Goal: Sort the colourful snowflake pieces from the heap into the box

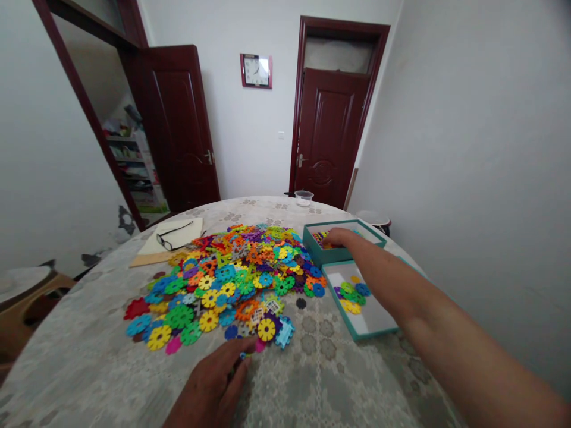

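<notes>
My right hand (339,238) is stretched far across the surface (312,380) and sits inside the deeper teal box (314,245), over the coloured pieces in it; the box wall half hides its fingers, so I cannot tell whether they pinch a piece or lie loose. My left hand (214,383) lies palm-down at the near edge of the pile of interlocking discs (223,279), fingers close together, tips touching a small blue and pink piece (244,355); whether it grips that piece I cannot tell. The shallow teal tray (372,327) just beside the box holds a few green, yellow, blue and purple discs on a white floor.

In my judgement, work inside the box goes best with fingertips only and the wrist held above the thin card rim, which looks easy to tip or drag; the forearm crosses over the tray, so it should be held clear of it. The discs are hard, glossy plastic, flat and round with notched, gear-like edges; they would likely snag on each other and on the soft, lace-patterned cloth.
</notes>
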Action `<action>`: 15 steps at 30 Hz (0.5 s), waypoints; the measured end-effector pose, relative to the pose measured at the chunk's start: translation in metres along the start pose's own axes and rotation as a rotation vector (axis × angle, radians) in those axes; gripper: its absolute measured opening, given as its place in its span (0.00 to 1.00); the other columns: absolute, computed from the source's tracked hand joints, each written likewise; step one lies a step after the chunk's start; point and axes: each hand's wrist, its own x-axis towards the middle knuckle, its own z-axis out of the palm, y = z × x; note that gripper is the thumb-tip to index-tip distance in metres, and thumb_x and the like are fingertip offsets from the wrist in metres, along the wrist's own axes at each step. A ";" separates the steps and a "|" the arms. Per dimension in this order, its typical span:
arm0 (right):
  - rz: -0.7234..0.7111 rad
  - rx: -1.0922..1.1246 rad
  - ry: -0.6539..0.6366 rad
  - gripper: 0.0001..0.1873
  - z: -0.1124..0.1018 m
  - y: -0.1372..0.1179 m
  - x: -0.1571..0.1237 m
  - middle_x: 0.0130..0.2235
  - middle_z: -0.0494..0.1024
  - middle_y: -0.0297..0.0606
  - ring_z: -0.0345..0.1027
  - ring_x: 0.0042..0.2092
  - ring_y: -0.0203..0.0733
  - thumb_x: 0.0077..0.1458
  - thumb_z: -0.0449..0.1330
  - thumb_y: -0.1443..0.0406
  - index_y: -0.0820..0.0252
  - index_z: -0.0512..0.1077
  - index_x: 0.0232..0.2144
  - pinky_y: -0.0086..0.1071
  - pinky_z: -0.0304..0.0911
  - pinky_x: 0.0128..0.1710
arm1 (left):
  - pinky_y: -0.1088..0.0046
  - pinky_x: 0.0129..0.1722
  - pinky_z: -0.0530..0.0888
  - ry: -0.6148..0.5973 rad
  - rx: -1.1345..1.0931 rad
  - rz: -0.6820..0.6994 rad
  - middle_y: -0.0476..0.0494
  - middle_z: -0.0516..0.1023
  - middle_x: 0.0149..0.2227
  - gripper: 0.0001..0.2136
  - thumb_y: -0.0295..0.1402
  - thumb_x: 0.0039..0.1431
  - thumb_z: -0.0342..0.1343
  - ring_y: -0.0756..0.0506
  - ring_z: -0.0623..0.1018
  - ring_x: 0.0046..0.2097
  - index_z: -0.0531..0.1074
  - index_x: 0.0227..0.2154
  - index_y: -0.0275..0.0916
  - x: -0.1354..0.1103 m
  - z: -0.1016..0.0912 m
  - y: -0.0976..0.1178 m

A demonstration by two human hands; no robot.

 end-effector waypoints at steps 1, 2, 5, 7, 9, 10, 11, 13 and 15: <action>0.008 0.004 -0.030 0.18 0.000 0.003 0.003 0.34 0.83 0.46 0.75 0.36 0.46 0.58 0.66 0.57 0.69 0.83 0.40 0.33 0.64 0.36 | 0.66 0.55 0.79 0.003 0.004 0.000 0.46 0.85 0.51 0.18 0.46 0.68 0.50 0.39 0.84 0.52 0.81 0.51 0.51 0.000 -0.001 0.001; 0.013 0.007 -0.050 0.19 -0.001 0.006 0.006 0.34 0.83 0.47 0.75 0.35 0.45 0.61 0.64 0.57 0.70 0.82 0.41 0.33 0.64 0.36 | 0.67 0.55 0.80 0.010 0.007 0.000 0.45 0.85 0.50 0.18 0.46 0.68 0.50 0.39 0.84 0.52 0.82 0.50 0.51 0.000 -0.002 0.001; 0.017 0.002 -0.083 0.18 -0.003 0.017 0.012 0.33 0.82 0.48 0.75 0.34 0.43 0.63 0.60 0.60 0.71 0.82 0.41 0.33 0.62 0.35 | 0.68 0.54 0.80 0.039 0.008 0.008 0.45 0.86 0.50 0.17 0.44 0.67 0.51 0.40 0.84 0.51 0.82 0.49 0.50 0.000 -0.002 0.000; 0.011 -0.017 -0.088 0.15 -0.004 0.023 0.015 0.32 0.82 0.50 0.75 0.34 0.44 0.60 0.62 0.62 0.73 0.82 0.38 0.34 0.62 0.35 | 0.68 0.54 0.80 0.061 0.006 0.022 0.46 0.86 0.49 0.16 0.44 0.67 0.52 0.40 0.84 0.51 0.82 0.49 0.50 0.001 -0.001 -0.003; -0.005 -0.041 -0.088 0.14 -0.003 0.028 0.018 0.32 0.82 0.49 0.75 0.35 0.46 0.56 0.65 0.63 0.72 0.82 0.36 0.34 0.63 0.35 | 0.67 0.53 0.81 0.075 0.016 0.028 0.46 0.86 0.49 0.16 0.44 0.68 0.52 0.40 0.85 0.50 0.82 0.48 0.49 0.002 0.001 -0.007; -0.018 -0.054 -0.089 0.13 -0.002 0.029 0.019 0.32 0.82 0.48 0.75 0.35 0.46 0.55 0.66 0.62 0.70 0.83 0.36 0.33 0.64 0.35 | 0.67 0.52 0.81 0.082 0.028 0.028 0.45 0.86 0.49 0.16 0.44 0.68 0.51 0.40 0.85 0.50 0.82 0.48 0.49 0.002 0.001 -0.008; -0.033 -0.068 -0.091 0.13 -0.001 0.029 0.020 0.33 0.83 0.47 0.75 0.35 0.46 0.54 0.67 0.61 0.69 0.83 0.36 0.33 0.64 0.35 | 0.66 0.52 0.81 0.089 0.043 0.027 0.45 0.86 0.49 0.16 0.44 0.69 0.51 0.40 0.85 0.50 0.82 0.48 0.49 0.003 0.001 -0.010; -0.071 -0.099 -0.089 0.14 0.001 0.029 0.023 0.36 0.84 0.45 0.76 0.37 0.46 0.53 0.67 0.60 0.65 0.83 0.37 0.32 0.65 0.37 | 0.65 0.53 0.80 0.106 0.073 0.029 0.44 0.85 0.50 0.17 0.43 0.69 0.50 0.40 0.84 0.51 0.81 0.48 0.48 0.003 -0.003 -0.011; -0.110 -0.136 -0.079 0.16 0.004 0.028 0.024 0.39 0.84 0.45 0.76 0.40 0.47 0.55 0.66 0.58 0.65 0.83 0.39 0.32 0.65 0.39 | 0.65 0.54 0.79 0.123 0.097 0.037 0.44 0.85 0.50 0.17 0.42 0.68 0.50 0.41 0.84 0.51 0.81 0.49 0.46 0.003 -0.010 -0.009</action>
